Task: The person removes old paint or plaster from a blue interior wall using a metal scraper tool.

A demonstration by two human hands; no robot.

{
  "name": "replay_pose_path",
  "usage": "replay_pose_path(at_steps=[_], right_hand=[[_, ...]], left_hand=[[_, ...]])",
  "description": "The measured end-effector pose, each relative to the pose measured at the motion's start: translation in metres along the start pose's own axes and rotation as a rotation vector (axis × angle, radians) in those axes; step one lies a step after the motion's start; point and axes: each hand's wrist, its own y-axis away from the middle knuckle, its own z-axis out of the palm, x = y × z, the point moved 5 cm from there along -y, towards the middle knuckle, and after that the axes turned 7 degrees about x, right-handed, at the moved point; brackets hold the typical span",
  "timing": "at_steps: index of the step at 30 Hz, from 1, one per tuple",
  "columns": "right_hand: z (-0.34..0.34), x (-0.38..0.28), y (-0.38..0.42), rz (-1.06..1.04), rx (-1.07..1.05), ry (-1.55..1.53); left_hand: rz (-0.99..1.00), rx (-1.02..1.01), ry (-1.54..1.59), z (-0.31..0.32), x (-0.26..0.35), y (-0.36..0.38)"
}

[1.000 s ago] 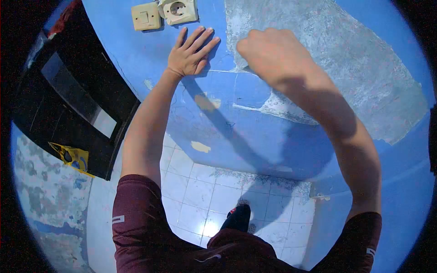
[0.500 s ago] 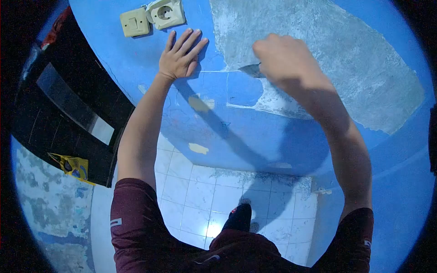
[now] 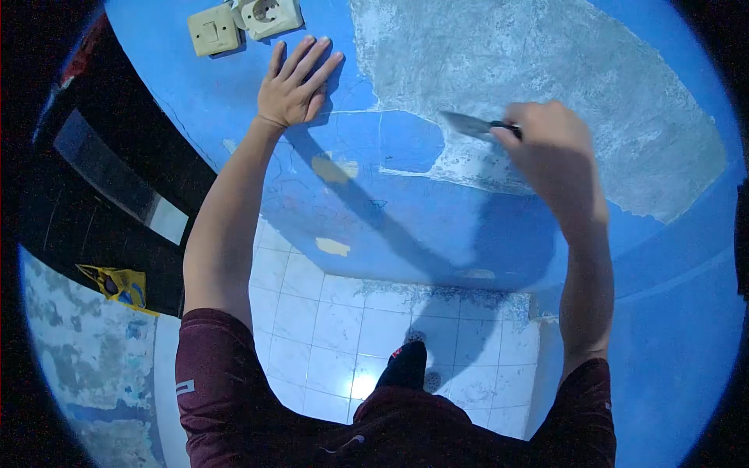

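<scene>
Pressed flat on the blue wall [image 3: 437,234], my left hand [image 3: 290,92] has its fingers spread, just below the light switch [image 3: 214,31] and the socket [image 3: 268,14]. My right hand [image 3: 550,144] is closed round the dark handle of a putty knife [image 3: 468,123], whose blade is blurred and points left. The blade overlaps the bare grey patch [image 3: 593,70], close to the ragged edge of the paint. A tongue of blue paint [image 3: 411,140], outlined by white scored lines, lies left of the blade tip.
White floor tiles [image 3: 335,327] with grey debris along the wall's foot lie below. One dark shoe [image 3: 403,365] shows on them. At the left stands a black door [image 3: 101,195], with a yellow plastic bag [image 3: 117,287] at its lower end.
My right hand has moved right and slightly down with the putty knife, its blade now clear of the paint edge and more visible. My left hand stays on the wall; the view shifts slightly.
</scene>
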Motion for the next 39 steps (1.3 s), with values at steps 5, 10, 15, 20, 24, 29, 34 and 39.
replay_pose_path(at_steps=[5, 10, 15, 20, 24, 29, 34, 39], right_hand=[[0.006, 0.001, 0.010, 0.106, -0.069, 0.064], [0.021, -0.009, 0.021, 0.274, -0.260, 0.033], [0.024, -0.008, 0.035, 0.419, -0.308, 0.003], [0.029, -0.004, 0.058, 0.434, -0.235, 0.015], [0.039, 0.003, 0.072, 0.461, -0.064, -0.134], [0.032, 0.006, 0.086, 0.539, -0.010, -0.149], [0.042, 0.004, 0.091, 0.526, 0.047, -0.257], [0.042, 0.009, 0.101, 0.597, 0.056, -0.283]], left_hand=[[-0.027, -0.015, 0.003, 0.003, -0.001, 0.003], [-0.041, 0.021, 0.030, 0.003, -0.001, 0.002], [-0.042, 0.016, 0.021, 0.004, 0.000, 0.004], [-0.042, 0.035, 0.026, 0.002, -0.002, 0.000], [-0.049, 0.004, 0.012, 0.003, -0.001, 0.003], [-0.007, 0.000, -0.019, 0.002, 0.000, 0.002], [-0.053, -0.005, 0.025, 0.000, 0.001, 0.001], [-0.039, 0.012, 0.011, 0.001, 0.000, 0.002]])
